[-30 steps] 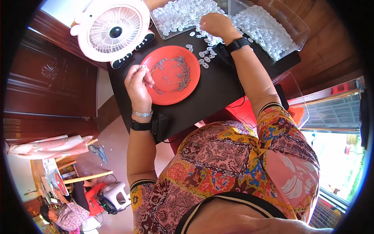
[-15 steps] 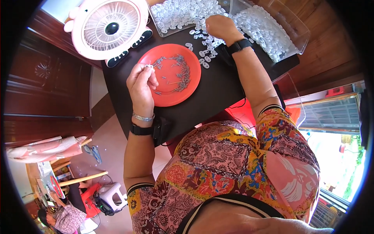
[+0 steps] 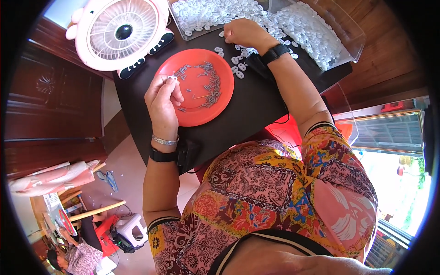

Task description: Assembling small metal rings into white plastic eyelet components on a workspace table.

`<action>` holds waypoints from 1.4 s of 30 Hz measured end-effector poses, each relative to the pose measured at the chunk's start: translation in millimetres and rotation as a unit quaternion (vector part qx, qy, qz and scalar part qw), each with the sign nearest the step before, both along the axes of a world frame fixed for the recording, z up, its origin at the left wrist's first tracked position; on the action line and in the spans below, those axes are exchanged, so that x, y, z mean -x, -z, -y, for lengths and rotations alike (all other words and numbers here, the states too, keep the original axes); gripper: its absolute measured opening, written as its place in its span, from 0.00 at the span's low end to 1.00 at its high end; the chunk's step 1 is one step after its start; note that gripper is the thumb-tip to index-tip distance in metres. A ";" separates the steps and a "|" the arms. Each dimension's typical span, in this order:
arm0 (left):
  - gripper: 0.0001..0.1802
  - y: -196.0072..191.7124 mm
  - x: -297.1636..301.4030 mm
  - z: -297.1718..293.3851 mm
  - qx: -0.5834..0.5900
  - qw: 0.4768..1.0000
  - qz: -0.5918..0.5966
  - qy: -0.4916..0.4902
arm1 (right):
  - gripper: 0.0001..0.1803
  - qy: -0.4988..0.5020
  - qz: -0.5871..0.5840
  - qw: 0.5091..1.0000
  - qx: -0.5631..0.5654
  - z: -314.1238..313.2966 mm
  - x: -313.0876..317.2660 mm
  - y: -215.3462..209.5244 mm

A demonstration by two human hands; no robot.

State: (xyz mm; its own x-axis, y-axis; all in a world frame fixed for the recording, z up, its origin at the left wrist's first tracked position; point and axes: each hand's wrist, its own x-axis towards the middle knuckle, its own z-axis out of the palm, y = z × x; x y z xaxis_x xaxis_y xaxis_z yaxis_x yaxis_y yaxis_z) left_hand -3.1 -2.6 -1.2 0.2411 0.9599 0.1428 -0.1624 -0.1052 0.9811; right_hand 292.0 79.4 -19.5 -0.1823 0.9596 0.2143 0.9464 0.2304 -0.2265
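Observation:
My left hand (image 3: 161, 101) is closed over the left rim of a red plate (image 3: 158, 68), pinching a small white plastic piece (image 3: 173, 77) between thumb and fingertips. Small grey screws (image 3: 212, 85) lie scattered on the plate, along with a thin yellowish stick (image 3: 200, 96). Farther back, my right hand (image 3: 247, 35) hovers by the front of a heap of white oval two-holed plastic pieces (image 3: 220, 13). Its fingers are curled together, and whatever they hold is hidden. Loose white pieces (image 3: 240, 74) lie on the black table below that hand.
A clear bin (image 3: 355, 52) full of white pieces stands at the back right. At the back left is a pink animal-shaped fan (image 3: 123, 32). Each wrist wears a black band. Another person (image 3: 82, 261) is at the lower left, near a white and purple stool (image 3: 133, 231).
My right hand has moved left along the front of the white heap. The left hand keeps its pinch on the white piece, and the whole view has shifted slightly.

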 end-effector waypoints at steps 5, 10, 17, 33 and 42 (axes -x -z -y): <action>0.09 -0.1 1.6 0.7 -0.003 1.000 0.001 0.001 | 0.10 0.002 0.008 1.000 0.018 5.1 3.2 -8.6; 0.09 -1.9 1.0 1.3 0.001 1.000 -0.004 -0.006 | 0.09 -0.004 -0.021 1.000 -0.008 7.1 4.5 -7.0; 0.09 0.4 0.1 0.9 0.009 1.000 0.014 -0.005 | 0.13 -0.086 -0.357 0.923 0.114 11.1 26.6 -20.8; 0.08 3.1 1.4 0.1 0.008 1.000 0.023 -0.001 | 0.15 -0.153 -0.436 0.869 0.176 16.5 46.6 -18.8; 0.09 -1.4 1.5 1.2 0.002 1.000 -0.004 0.006 | 0.10 0.030 -0.139 0.972 -0.185 11.8 20.4 -23.5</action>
State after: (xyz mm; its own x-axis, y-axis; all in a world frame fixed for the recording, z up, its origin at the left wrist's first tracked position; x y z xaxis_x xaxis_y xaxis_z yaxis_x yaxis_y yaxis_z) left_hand -4.6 -3.8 0.2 0.2534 0.9575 0.1379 -0.1561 -0.1002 0.9827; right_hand 271.6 67.5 4.0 -0.0145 0.8146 0.5799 0.8750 0.2910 -0.3869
